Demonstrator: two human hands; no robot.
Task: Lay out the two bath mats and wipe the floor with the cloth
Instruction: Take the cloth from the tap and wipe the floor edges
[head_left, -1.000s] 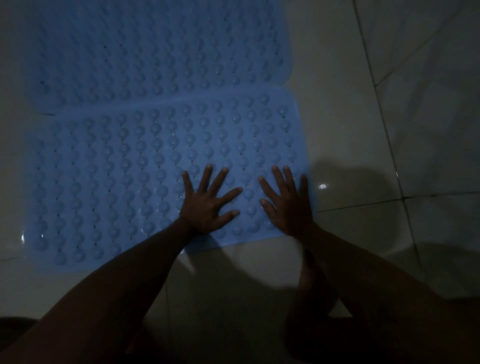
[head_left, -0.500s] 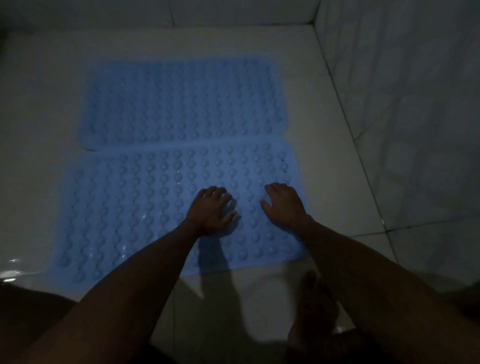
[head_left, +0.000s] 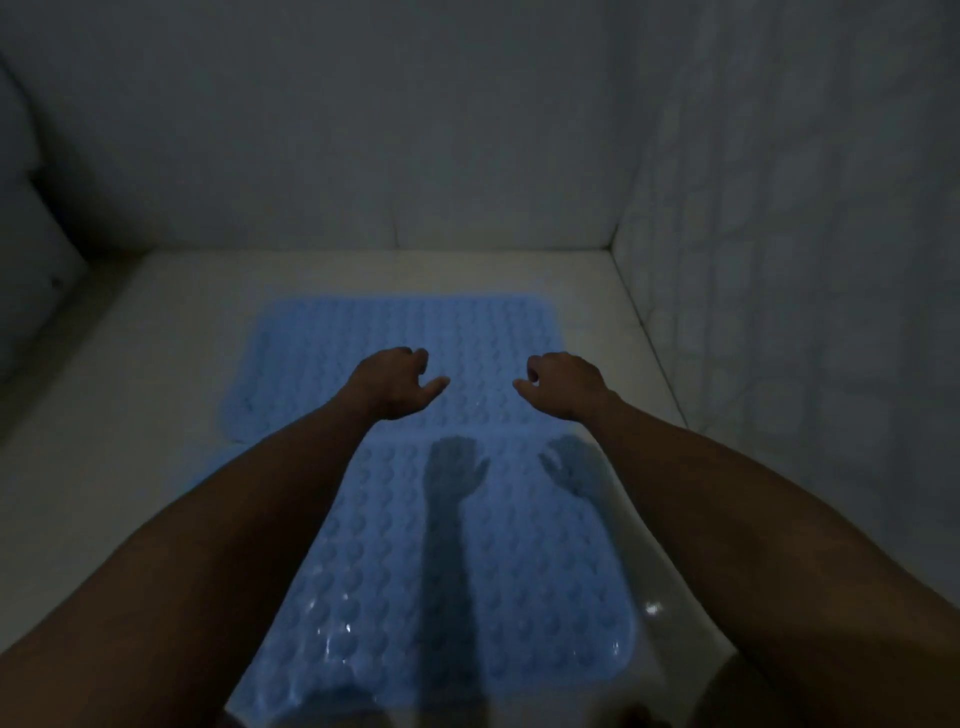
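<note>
Two blue bath mats lie flat on the pale tiled floor, set end to end with their short edges touching or nearly so: the far mat reaches toward the back wall, the near mat runs down to the bottom of the view. Both are studded with rows of round bumps, and wet glints show on the near one. No container is in view, and the cloth does not show either. The left hand and right hand hang in the air above the seam, apart from the mats, casting shadows on the near mat. Each grip is loose, fingers half curled, thumbs pointing inward, holding nothing. A tiled side wall stands at the right.
</note>
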